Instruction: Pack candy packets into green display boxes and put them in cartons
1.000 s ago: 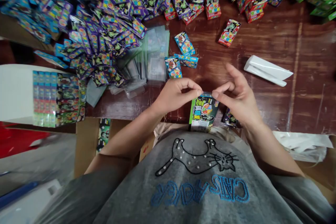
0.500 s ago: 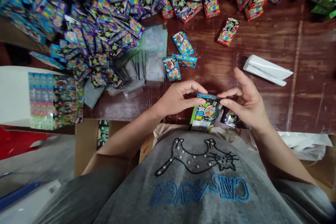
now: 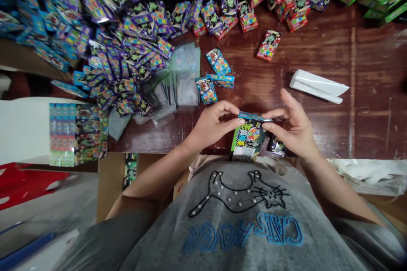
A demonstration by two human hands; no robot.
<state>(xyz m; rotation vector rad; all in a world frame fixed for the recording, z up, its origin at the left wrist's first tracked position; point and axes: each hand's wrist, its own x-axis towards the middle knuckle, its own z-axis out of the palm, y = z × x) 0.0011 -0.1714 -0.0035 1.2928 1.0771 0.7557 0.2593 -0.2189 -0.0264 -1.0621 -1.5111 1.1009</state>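
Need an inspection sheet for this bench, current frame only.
Surface: dark wooden table, scuffed.
Job's things: green box upright at the near edge, thin blue pack across its top.
Clutter: heap of purple boxes, red boxes, clear sleeves, white folded piece, wrapped bundle.
Grips: left hand and right hand both pinch the green box top.
Cables: nothing seen.
Surroundings: white bag at right; cardboard below the table.
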